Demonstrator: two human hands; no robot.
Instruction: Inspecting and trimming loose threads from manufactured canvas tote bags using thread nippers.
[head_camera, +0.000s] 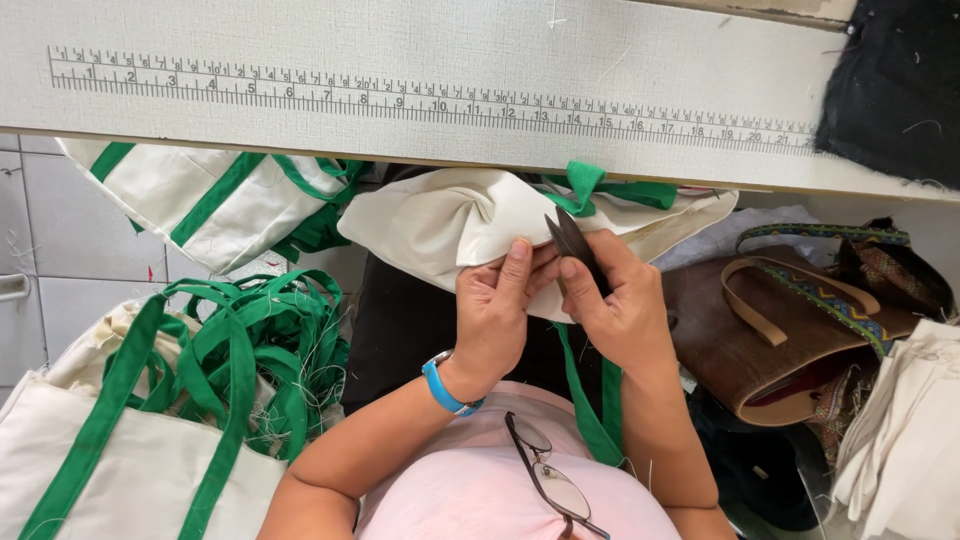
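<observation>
Far left: pile of finished bags (150, 440) with green straps, well apart from my hands. On my lap, just under the table (400, 60) edge: cream bag (440, 225), bunched, long axis running left to right, green strap (590, 190) at its upper right. My left hand (495, 320) is closed, pinching a fold of the cloth between thumb and fingers. Just right of it, touching the same fold: snips (572, 245) gripped in my closed right hand (620, 310). Blades' long axis runs up and slightly left, tips pointing away from me into the cloth. Right hand is nearer the tips. Far right: brown handbag (770, 350).
</observation>
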